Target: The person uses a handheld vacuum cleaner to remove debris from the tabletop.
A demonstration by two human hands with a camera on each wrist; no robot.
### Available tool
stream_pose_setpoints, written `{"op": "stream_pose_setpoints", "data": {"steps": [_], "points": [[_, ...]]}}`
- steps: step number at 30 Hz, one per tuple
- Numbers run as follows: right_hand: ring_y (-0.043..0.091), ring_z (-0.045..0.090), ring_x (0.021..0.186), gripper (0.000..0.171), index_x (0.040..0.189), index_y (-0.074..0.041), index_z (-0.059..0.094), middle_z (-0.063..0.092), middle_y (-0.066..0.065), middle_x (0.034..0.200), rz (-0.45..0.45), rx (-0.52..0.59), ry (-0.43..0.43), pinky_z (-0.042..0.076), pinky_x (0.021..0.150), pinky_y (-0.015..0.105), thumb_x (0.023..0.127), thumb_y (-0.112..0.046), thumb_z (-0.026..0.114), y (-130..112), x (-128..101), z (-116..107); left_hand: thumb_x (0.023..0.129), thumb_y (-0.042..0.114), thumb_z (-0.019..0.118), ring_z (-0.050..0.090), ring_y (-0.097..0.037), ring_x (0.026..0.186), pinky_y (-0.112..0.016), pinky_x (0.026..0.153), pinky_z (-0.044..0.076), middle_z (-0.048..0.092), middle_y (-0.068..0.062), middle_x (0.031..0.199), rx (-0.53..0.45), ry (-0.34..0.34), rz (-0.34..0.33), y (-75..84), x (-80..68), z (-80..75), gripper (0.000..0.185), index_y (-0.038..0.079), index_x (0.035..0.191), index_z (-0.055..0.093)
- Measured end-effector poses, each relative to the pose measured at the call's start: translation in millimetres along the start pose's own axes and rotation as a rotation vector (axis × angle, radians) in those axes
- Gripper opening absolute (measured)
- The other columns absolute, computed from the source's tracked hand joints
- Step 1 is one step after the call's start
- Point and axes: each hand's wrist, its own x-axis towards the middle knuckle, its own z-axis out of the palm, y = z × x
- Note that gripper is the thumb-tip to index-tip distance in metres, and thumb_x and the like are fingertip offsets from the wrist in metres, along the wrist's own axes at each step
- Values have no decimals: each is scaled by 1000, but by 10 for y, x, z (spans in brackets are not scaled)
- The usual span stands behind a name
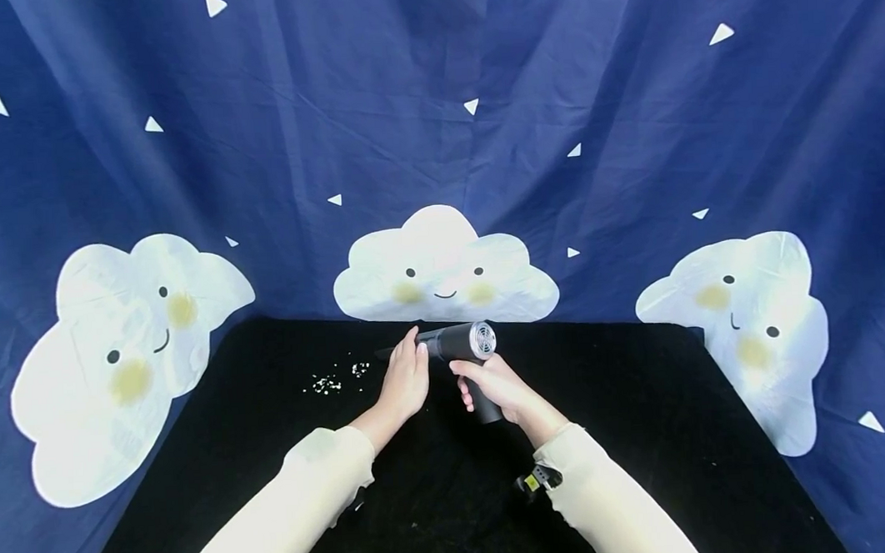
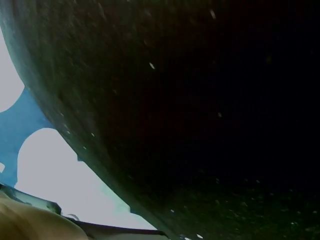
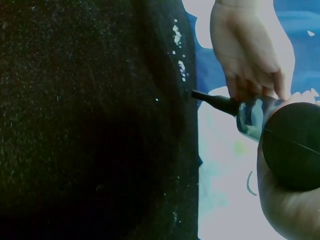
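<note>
A gun-shaped handheld vacuum (image 1: pixel 457 342) with a grey-black body, a silver vented rear end and a thin black nozzle is held above the black cloth, pointing left. My right hand (image 1: pixel 493 386) grips its handle. Around its front part, near the see-through section (image 3: pixel 250 117), is my left hand (image 1: pixel 405 379), thumb on one side and fingers on the other. Left of the nozzle (image 3: pixel 215 101), small white bits (image 1: pixel 326 384) lie scattered on the cloth. The left wrist view shows mostly dark cloth, with a blurred bit of the hand (image 2: pixel 35 225) at its lower corner.
A black cloth (image 1: pixel 614 401) covers the table. Behind and beside it hangs a blue curtain (image 1: pixel 406 145) with white triangles and smiling clouds. A small black device with a yellow label (image 1: pixel 532 482) is at the right wrist.
</note>
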Motion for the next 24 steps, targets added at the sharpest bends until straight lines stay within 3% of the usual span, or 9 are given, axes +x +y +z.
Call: {"op": "stream_pose_setpoints", "data": {"steps": [8, 17, 24], "points": [[14, 54, 51, 28, 100, 2, 54, 55, 4, 64, 32, 2, 13, 51, 50, 27, 97, -24, 63, 51, 109, 94, 109, 25, 33, 34, -38, 143, -52, 116, 29, 40, -22, 153, 26, -20, 6, -136, 59, -64, 49, 2, 153, 35], [15, 53, 49, 31, 100, 2, 54, 54, 3, 63, 27, -13, -51, 50, 50, 27, 95, -27, 65, 26, 101, 59, 109, 25, 34, 35, -38, 142, -53, 114, 31, 41, -23, 152, 31, 24, -33, -115, -26, -44, 50, 2, 153, 35], [14, 52, 48, 21, 97, -2, 54, 53, 3, 62, 39, -26, -87, 50, 49, 27, 96, -22, 62, 10, 87, 34, 108, 22, 35, 37, -40, 140, -53, 113, 32, 45, -24, 148, 32, 69, -27, -78, -108, -24, 48, -1, 150, 37]]}}
